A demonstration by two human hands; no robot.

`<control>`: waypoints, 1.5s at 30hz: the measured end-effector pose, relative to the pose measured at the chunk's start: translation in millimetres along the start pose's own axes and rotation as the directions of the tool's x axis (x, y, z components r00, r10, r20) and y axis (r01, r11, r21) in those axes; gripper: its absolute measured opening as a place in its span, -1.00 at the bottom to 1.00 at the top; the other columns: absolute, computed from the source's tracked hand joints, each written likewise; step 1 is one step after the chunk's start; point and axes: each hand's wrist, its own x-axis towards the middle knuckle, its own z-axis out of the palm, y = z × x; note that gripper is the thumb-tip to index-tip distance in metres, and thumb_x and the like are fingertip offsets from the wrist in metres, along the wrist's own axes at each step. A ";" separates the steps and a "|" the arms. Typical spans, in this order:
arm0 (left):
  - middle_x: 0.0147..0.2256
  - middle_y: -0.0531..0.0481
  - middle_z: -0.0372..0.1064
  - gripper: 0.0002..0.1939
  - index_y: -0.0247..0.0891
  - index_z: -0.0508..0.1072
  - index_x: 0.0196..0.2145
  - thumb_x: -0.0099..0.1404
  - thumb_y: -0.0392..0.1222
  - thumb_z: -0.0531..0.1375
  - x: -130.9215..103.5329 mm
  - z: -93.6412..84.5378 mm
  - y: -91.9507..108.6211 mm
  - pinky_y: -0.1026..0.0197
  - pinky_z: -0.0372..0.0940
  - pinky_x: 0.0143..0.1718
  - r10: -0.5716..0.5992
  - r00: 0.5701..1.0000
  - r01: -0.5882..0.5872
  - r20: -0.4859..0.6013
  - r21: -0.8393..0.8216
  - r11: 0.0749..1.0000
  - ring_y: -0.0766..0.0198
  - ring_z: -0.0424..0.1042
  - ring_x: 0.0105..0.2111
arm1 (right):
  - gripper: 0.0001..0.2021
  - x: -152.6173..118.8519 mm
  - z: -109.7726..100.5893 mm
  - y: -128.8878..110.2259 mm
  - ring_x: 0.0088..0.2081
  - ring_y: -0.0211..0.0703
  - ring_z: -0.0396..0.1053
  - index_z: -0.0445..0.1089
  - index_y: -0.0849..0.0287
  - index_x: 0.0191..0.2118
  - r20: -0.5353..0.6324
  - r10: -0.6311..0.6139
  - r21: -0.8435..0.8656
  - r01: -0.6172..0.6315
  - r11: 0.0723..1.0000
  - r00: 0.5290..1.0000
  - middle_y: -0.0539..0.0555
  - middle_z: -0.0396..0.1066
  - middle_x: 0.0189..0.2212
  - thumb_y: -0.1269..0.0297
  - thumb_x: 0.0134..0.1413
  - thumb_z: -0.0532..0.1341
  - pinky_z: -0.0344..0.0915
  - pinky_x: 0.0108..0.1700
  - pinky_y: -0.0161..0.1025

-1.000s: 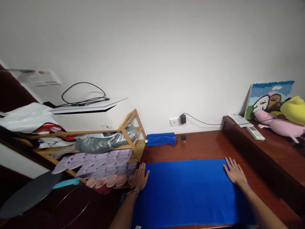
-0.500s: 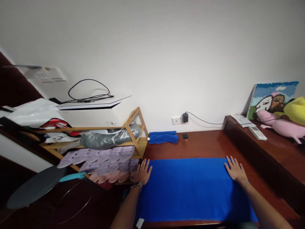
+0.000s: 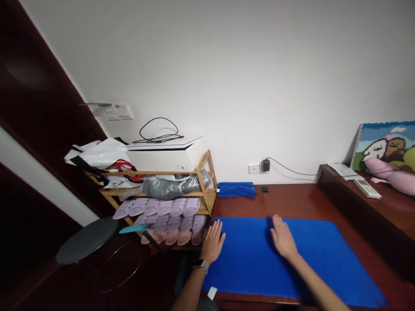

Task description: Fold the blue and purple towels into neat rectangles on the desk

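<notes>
A large blue cloth (image 3: 311, 259) lies spread flat on the dark red wooden table (image 3: 292, 201). My left hand (image 3: 213, 242) rests flat, fingers apart, on the cloth's left edge. My right hand (image 3: 282, 237) lies flat with fingers apart on the cloth near its far middle. Neither hand holds anything. A folded blue towel (image 3: 236, 189) sits at the back of the table by the wall.
A wooden rack (image 3: 181, 194) with rows of lilac and pink slippers stands to the left, with a white box (image 3: 162, 155) and bags on top. A round black stool (image 3: 86, 239) is at lower left. A raised shelf (image 3: 372, 203) at right holds a remote, papers and plush toys.
My right hand has slid left from the cloth's far right corner to its middle. The view has swung to the left; my left hand stays on the left edge.
</notes>
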 end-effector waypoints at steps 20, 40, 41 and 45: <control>0.47 -0.07 -0.01 -0.40 -0.12 -0.07 0.50 0.59 -0.02 -0.16 -59.7 12.0 28.5 -0.11 0.00 0.45 -0.031 0.993 0.029 0.118 0.020 0.999 0.11 -0.01 0.46 | -0.28 -55.3 26.2 -23.9 0.52 0.00 -0.23 -0.07 0.32 0.51 0.204 -0.026 0.019 0.022 1.000 0.979 0.20 -0.13 0.51 0.01 0.41 -0.23 -0.31 0.50 0.09; 0.43 -0.07 0.10 -0.43 -0.14 0.16 0.44 0.57 -0.01 -0.12 -50.1 -2.3 23.7 -0.10 0.11 0.41 -0.038 0.989 0.042 0.140 -0.026 0.999 0.11 0.11 0.42 | -0.23 -105.1 -32.0 232.0 0.51 0.03 -0.19 -0.08 0.41 0.50 0.082 0.422 -0.178 -0.403 0.898 0.903 0.24 -0.07 0.50 0.05 0.34 -0.32 -0.22 0.50 0.02; 0.42 -0.07 0.12 -0.44 -0.13 0.19 0.43 0.57 -0.02 -0.11 -50.1 -5.8 24.3 -0.10 0.13 0.40 -0.040 0.992 0.045 0.118 -0.037 0.998 0.11 0.13 0.41 | -0.23 -104.6 -35.3 225.4 0.51 0.04 -0.20 -0.07 0.42 0.50 0.078 0.431 -0.169 -0.414 0.894 0.899 0.25 -0.07 0.50 0.04 0.35 -0.33 -0.22 0.50 0.02; 0.42 -0.04 0.14 -0.46 -0.09 0.19 0.42 0.57 -0.07 -0.10 -59.8 -21.4 32.9 -0.11 0.10 0.42 -0.018 1.000 0.018 -0.003 -0.072 0.997 0.11 0.11 0.42 | -0.25 -99.8 -36.3 151.7 0.52 0.07 -0.24 -0.06 0.46 0.49 -0.010 0.343 -0.108 -0.342 0.933 0.939 0.28 -0.09 0.50 0.07 0.37 -0.29 -0.30 0.51 -0.01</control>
